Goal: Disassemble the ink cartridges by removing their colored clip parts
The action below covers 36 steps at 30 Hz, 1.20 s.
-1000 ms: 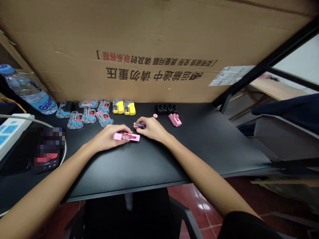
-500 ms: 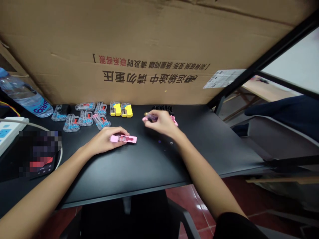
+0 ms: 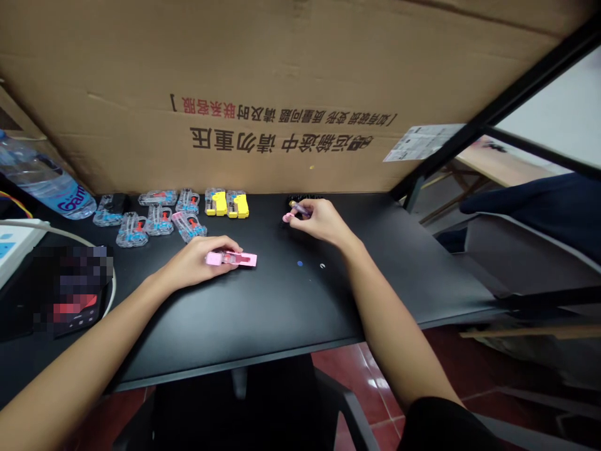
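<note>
My left hand (image 3: pixel 200 260) rests at the middle of the black table, fingers closed around a small pink-and-clear toy pistol (image 3: pixel 232 259) with red parts inside. Further back and to the right, my right hand (image 3: pixel 326 220) pinches a thin purple piece (image 3: pixel 300 208) with a gold-coloured end. A small pink part (image 3: pixel 288 217) shows at its fingertips; whether it is joined to the purple piece I cannot tell. Behind that hand lies a black bristly or toothed item (image 3: pixel 305 198), partly covered. Two yellow-and-clear toy pistols (image 3: pixel 238 205) lie between the hands, near the cardboard.
Several clear toy pistols (image 3: pixel 159 219) with blue and red parts lie at the back left. A water bottle (image 3: pixel 51 181), a white power strip (image 3: pixel 14 241) and a cable are further left. A blue dot (image 3: pixel 300 264) and a small white bit (image 3: pixel 322 266) lie mid-table. Cardboard (image 3: pixel 253 62) stands behind.
My right hand has moved slightly right and back, still holding the purple piece, now covering the spot where pink parts showed beside it. My left hand keeps the toy pistol in place.
</note>
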### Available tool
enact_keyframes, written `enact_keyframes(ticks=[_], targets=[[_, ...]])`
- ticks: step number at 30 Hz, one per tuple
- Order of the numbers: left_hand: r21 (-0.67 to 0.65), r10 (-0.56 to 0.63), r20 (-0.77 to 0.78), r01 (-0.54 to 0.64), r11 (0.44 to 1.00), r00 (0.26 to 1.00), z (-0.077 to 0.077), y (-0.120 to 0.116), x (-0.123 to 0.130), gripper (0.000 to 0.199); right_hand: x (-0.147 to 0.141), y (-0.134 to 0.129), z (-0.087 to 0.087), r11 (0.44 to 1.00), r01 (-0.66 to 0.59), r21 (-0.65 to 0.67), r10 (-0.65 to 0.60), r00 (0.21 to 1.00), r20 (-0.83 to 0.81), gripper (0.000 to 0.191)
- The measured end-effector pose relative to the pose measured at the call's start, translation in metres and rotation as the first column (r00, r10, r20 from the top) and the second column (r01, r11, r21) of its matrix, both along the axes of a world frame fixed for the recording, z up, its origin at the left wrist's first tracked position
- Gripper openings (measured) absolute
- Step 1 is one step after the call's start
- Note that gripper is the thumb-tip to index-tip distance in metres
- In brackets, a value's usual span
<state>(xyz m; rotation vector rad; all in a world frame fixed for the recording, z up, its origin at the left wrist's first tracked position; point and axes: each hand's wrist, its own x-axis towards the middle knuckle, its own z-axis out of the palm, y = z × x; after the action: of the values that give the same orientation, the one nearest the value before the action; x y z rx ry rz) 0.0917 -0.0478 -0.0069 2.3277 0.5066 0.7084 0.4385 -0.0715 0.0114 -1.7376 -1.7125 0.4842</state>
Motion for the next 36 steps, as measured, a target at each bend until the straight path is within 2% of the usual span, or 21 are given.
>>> enact_keyframes(ticks=[15, 19, 22, 27, 32, 34, 36], targets=[[-0.015, 0.004, -0.005, -0.004, 1.000, 1.000, 0.002, -0.001, 0.000, 0.019, -0.002, -0.001, -0.002, 0.999, -0.038, 0.028, 0.038, 0.999, 0.033, 0.033], [-0.012, 0.001, -0.004, -0.002, 1.000, 1.000, 0.002, -0.001, 0.000, 0.019, 0.001, 0.001, -0.006, 0.996, -0.089, -0.015, 0.090, 0.995, 0.035, 0.029], [-0.016, -0.001, -0.004, 0.001, 1.000, 1.000, 0.002, -0.001, 0.000, 0.019, 0.002, 0.002, -0.007, 0.995, -0.092, -0.042, 0.095, 0.993, 0.069, 0.029], [-0.011, -0.004, -0.003, 0.004, 1.000, 1.000, 0.002, -0.001, 0.001, 0.018, 0.001, 0.003, -0.008, 0.997, -0.071, -0.007, 0.071, 0.988, 0.135, 0.031], [-0.014, -0.008, 0.002, 0.008, 1.000, 1.000, 0.001, 0.000, 0.000, 0.018, 0.000, 0.003, -0.007, 0.996, -0.091, -0.024, 0.093, 0.993, 0.077, 0.031], [-0.022, -0.003, 0.001, 0.003, 1.000, 1.000, 0.001, -0.001, 0.000, 0.018, 0.000, 0.001, -0.002, 0.997, -0.072, 0.000, 0.072, 0.997, 0.032, 0.037], [-0.044, 0.004, -0.008, -0.004, 0.999, 1.000, 0.001, -0.001, 0.001, 0.019, -0.004, -0.002, 0.006, 0.995, -0.004, 0.096, 0.004, 1.000, 0.003, 0.040]])
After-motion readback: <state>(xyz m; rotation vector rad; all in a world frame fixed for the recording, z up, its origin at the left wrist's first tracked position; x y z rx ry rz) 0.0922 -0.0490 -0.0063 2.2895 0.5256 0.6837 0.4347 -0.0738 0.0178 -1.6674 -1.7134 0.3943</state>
